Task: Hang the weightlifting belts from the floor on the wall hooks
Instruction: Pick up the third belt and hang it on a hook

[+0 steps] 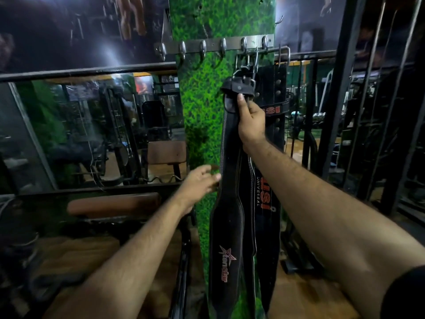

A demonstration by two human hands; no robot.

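A black weightlifting belt with a red star logo hangs down in front of the green grass-covered pillar. My right hand grips it just below its buckle end, a little under the metal hook rail. My left hand touches the belt's left edge at mid-height with relaxed fingers. Behind it another black belt with orange lettering hangs from a hook at the rail's right end.
Several bare hooks stand along the rail's left part. A mirror wall is on the left with a padded bench below it. Black metal racks stand to the right. The floor is brown.
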